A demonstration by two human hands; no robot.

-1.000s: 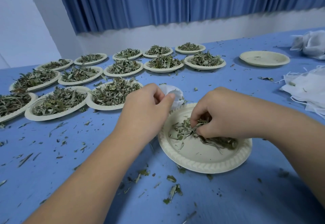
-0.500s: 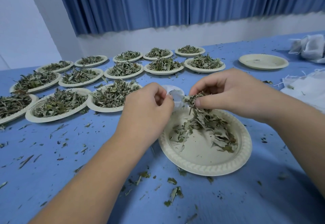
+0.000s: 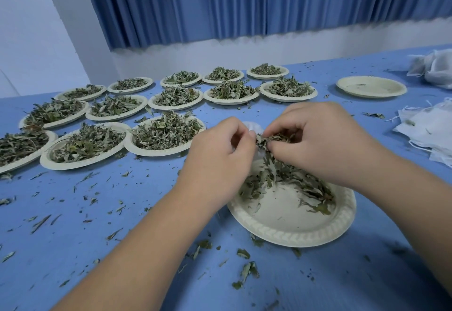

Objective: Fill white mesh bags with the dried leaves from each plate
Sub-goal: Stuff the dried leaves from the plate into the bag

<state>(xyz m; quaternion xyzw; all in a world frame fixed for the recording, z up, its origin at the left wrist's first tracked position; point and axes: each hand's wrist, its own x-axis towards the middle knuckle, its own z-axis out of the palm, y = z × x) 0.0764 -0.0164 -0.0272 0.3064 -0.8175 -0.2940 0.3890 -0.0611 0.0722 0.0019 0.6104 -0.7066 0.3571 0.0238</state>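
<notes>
Pinching dried green leaves [image 3: 269, 139] in right hand [image 3: 318, 144], gripping white mesh bag [image 3: 254, 126] in left hand [image 3: 217, 161], above round cream paper plate [image 3: 293, 227] on blue table [image 3: 122, 225].

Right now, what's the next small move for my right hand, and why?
Probably push the pinched leaves down into the bag. The right hand pinches a clump right beside the bag, which the left hand grips, and strands trail from the clump down to the plate.
</notes>
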